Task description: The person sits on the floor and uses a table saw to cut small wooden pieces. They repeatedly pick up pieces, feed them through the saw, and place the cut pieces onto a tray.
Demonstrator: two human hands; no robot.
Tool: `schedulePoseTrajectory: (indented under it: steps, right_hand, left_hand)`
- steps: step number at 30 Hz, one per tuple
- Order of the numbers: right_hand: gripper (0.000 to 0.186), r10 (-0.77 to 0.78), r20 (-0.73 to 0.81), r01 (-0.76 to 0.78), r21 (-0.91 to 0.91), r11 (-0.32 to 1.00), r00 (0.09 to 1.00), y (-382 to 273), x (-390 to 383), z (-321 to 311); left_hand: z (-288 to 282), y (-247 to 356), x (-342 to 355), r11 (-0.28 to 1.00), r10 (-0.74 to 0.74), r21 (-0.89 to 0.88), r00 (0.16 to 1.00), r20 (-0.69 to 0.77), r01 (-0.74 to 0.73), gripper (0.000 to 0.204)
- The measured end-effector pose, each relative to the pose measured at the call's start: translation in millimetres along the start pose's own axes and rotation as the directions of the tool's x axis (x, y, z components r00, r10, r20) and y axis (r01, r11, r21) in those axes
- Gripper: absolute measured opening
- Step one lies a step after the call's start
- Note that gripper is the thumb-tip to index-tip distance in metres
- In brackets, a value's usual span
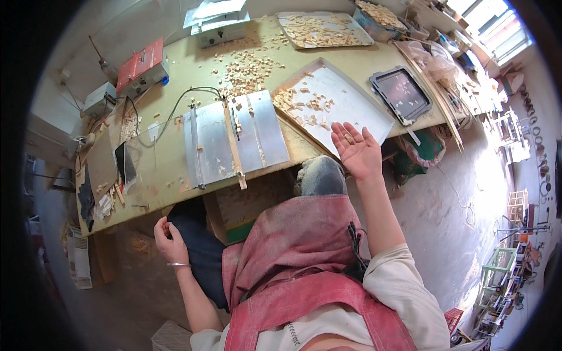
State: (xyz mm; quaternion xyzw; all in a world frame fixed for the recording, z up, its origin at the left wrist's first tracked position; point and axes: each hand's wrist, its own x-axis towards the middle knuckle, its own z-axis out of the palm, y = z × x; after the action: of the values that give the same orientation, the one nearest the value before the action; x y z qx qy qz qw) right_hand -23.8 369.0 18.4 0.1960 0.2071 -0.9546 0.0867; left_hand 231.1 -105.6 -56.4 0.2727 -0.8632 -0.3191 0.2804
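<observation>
My right hand (358,153) is palm up above the near right edge of a shallow metal tray (345,93). Its fingers are spread, and a small wooden block (349,139) rests on them. Several like it lie scattered at the tray's left side. Over by the table's front edge, my left hand (170,241) is low beside my dark trouser leg, its fingers curled in towards the thumb. What those fingers hold, if anything, is hidden. Between the hands, a metal plate jig (266,134) with a wooden strip (232,137) across it lies on the table.
Loose wooden blocks (249,73) are heaped behind the jig. Farther back lies another tray (325,44) full of them. A black-rimmed tray (401,93) stands at the right. Red-lidded and grey boxes (142,67) sit at the left, with a cable (175,108) running towards the jig. A clear sheet (158,158) lies nearby.
</observation>
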Motion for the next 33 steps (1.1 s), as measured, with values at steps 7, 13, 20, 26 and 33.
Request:
schedulePoseTrajectory:
  steps: [7, 13, 20, 26, 33]
  right_hand:
    - [0.034, 0.023, -0.128, -0.030, -0.051, 0.998, 0.992, 10, -25, -28]
    - [0.023, 0.143, 0.034, -0.121, -0.367, 0.922, 0.989, 83, -76, 1]
    - [0.056, 0.354, 0.237, -0.086, -0.713, 0.696, 0.905, 153, -93, -5]
    - [0.039, 0.164, 0.335, 0.178, -0.783, 0.597, 0.928, 111, -93, 6]
    - [0.043, -0.740, 0.038, 0.395, -0.863, 0.315, 0.672, 22, -16, -76]
  left_hand:
    - [0, 2, 2, 0.997, 0.068, 0.026, 0.997, -0.025, -0.067, 0.023]
    - [-5, 3, -3, 0.994, 0.064, 0.092, 0.997, -0.040, -0.060, 0.021]
    - [-3, 18, 1, 0.986, 0.067, 0.149, 0.997, 0.030, -0.071, 0.020]
    - [1, 15, 4, 0.983, 0.080, 0.161, 0.996, 0.036, -0.085, 0.020]
    - [12, 8, 4, 0.958, 0.162, 0.229, 0.985, 0.051, -0.169, 0.022]
